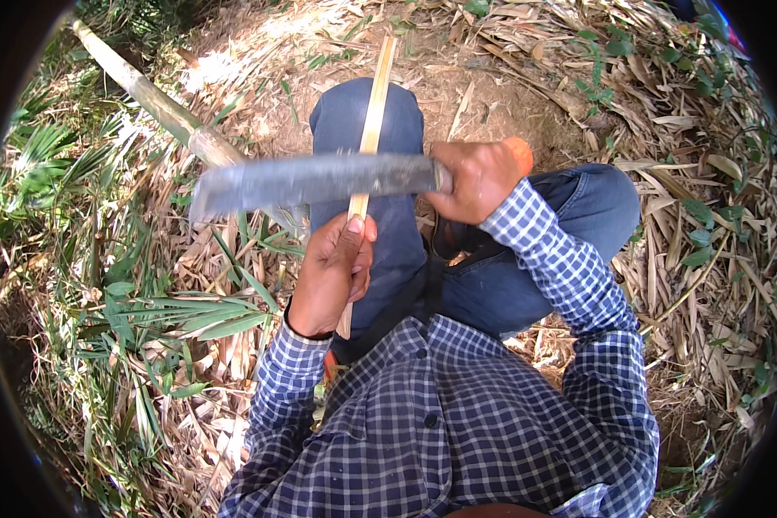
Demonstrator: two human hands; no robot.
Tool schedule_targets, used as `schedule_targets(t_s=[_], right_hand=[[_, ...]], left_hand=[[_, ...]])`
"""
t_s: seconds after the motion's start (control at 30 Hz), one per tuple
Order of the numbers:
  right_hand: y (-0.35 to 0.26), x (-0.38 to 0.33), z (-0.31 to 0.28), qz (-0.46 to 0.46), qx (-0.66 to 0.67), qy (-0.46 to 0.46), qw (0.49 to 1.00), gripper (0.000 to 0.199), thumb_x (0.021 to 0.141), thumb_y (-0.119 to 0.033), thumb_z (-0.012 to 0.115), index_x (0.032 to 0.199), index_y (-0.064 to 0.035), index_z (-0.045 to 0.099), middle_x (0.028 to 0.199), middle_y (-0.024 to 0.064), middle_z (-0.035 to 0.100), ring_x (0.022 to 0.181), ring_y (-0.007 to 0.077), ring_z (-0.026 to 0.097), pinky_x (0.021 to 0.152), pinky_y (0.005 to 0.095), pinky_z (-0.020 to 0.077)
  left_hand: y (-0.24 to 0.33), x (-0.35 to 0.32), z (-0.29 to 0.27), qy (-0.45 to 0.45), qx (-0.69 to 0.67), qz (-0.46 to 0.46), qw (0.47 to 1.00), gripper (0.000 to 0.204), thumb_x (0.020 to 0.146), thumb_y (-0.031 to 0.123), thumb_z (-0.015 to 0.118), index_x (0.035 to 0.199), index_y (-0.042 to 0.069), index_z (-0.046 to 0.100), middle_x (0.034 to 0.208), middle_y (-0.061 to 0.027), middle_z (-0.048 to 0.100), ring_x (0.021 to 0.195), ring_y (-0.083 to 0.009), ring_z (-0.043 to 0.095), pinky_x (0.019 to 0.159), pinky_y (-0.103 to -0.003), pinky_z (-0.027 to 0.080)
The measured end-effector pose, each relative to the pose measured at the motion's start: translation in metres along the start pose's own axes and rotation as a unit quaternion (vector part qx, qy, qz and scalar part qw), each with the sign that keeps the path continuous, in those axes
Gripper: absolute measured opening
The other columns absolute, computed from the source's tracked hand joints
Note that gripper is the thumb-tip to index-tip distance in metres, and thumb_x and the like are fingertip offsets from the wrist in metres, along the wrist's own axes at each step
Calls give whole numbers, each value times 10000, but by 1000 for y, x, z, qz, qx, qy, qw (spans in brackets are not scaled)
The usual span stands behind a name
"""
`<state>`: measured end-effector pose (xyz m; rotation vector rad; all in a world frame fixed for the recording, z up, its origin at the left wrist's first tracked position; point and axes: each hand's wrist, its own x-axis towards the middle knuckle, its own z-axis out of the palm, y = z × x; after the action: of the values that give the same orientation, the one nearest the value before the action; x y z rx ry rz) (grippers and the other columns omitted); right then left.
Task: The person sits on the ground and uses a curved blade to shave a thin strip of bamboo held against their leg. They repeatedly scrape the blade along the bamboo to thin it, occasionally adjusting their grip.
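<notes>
My left hand [335, 268] is closed around a pale, narrow bamboo strip [374, 129], thumb pressed on its face. The strip runs up over my raised knee, and its lower end shows below the hand. In my right hand [475, 181] is the orange handle of a machete [311, 183]; the handle's end sticks out beyond the fist. Its broad grey blade points left and crosses over the strip just above my left hand. The blade is slightly blurred, and whether its edge touches the strip I cannot tell.
A long bamboo pole [151, 97] slants in from the far left, its near end behind the blade. Dry leaves [691, 198] cover the ground at right, with green plants [224, 315] at left. My bent legs [570, 207] frame the work.
</notes>
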<state>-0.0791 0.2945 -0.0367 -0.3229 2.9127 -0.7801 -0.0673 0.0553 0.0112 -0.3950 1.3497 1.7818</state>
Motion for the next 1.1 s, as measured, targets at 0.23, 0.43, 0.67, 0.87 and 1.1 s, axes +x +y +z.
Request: schedule_targets(t_s=[0.23, 0.43, 0.67, 0.87, 1.1], right_hand=[[-5, -4, -5, -36, 7, -2, 999, 261, 697, -244, 719, 871, -61, 651, 614, 162, 631, 572, 359, 640, 552, 452, 515], [16, 8, -10, 52, -4, 16, 999, 223, 698, -244, 714, 789, -55, 636, 618, 173, 623, 574, 367, 635, 546, 458, 514], [11, 10, -7, 20, 2, 22, 1000, 225, 711, -254, 716, 795, -64, 628, 592, 157, 614, 571, 366, 630, 535, 461, 501], [-3, 2, -3, -10, 8, 2, 1000, 248, 707, -252, 718, 849, -62, 647, 620, 163, 627, 580, 356, 637, 539, 461, 504], [5, 13, -5, 11, 11, 12, 1000, 234, 700, -249, 722, 825, -67, 647, 611, 157, 622, 568, 355, 636, 539, 457, 502]], left_hand=[[0, -3, -7, -16, 2, -11, 1000, 261, 1068, 247, 375, 958, 65, 526, 599, 43, 373, 408, -36, 265, 378, -217, 218], [-4, -11, -8, -20, 3, -15, 1000, 272, 1069, 259, 371, 954, 66, 524, 598, 43, 364, 407, -37, 269, 377, -217, 222], [-1, -7, -1, 7, 23, -1, 1000, 244, 1055, 241, 408, 939, 54, 513, 560, 55, 321, 390, -37, 244, 366, -216, 200], [-4, -10, -7, -2, 13, -2, 1000, 244, 1056, 247, 408, 939, 62, 515, 558, 56, 318, 393, -35, 247, 369, -216, 197], [-3, -12, -7, -2, 9, -10, 1000, 243, 1058, 241, 399, 942, 59, 511, 559, 61, 303, 395, -37, 233, 371, -220, 194]])
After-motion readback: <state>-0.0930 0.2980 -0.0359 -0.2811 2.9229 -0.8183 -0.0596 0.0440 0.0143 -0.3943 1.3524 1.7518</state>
